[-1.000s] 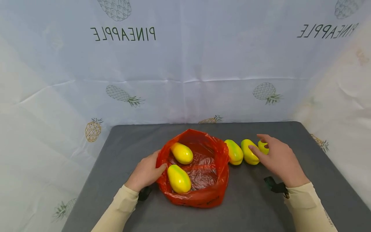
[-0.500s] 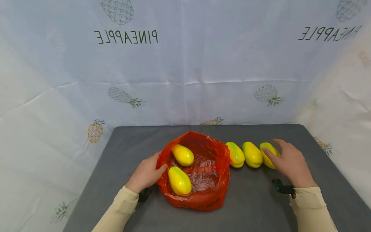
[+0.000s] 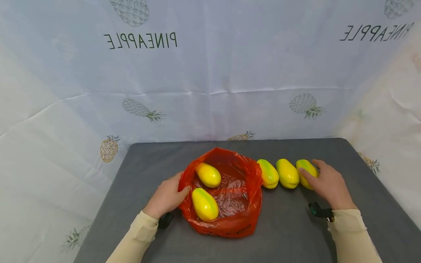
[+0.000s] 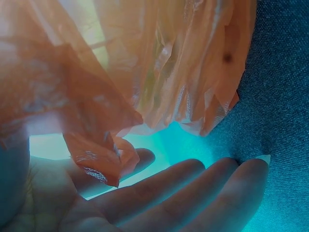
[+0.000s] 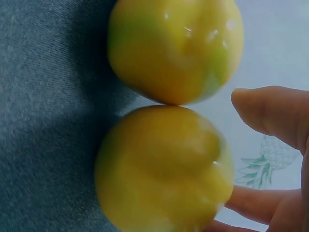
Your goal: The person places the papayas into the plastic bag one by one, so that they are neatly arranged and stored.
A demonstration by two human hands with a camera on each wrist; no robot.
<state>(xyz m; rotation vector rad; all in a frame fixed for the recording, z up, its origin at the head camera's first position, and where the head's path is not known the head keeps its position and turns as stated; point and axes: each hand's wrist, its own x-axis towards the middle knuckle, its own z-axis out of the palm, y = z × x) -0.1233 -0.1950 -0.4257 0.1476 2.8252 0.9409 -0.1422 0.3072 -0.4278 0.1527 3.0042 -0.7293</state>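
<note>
A red plastic bag (image 3: 241,219) stands with its mouth wide; two glossy yellow-green papayas (image 3: 205,204) lie inside on its left. My left hand (image 3: 167,195) holds the bag's left rim, thumb over the edge and fingers outside. In the left wrist view the fingers (image 4: 188,198) stretch out below the crinkled bag (image 4: 193,63). To the bag's right, three more papayas (image 3: 287,173) form a row. My right hand (image 3: 330,184) is around the rightmost papaya (image 3: 306,171), fingers partly behind it. In the right wrist view the thumb (image 5: 270,111) stands apart from that papaya (image 5: 164,169).
Everything rests on a dark grey table (image 3: 279,233). A white curtain (image 3: 256,65) printed with pineapples rises behind it and along both sides. Within the row, the leftmost papaya (image 3: 269,175) sits against the bag's right side.
My right hand has moved right, from over the middle and right papayas to the rightmost one, which it has closed in on. The left hand keeps its place at the bag.
</note>
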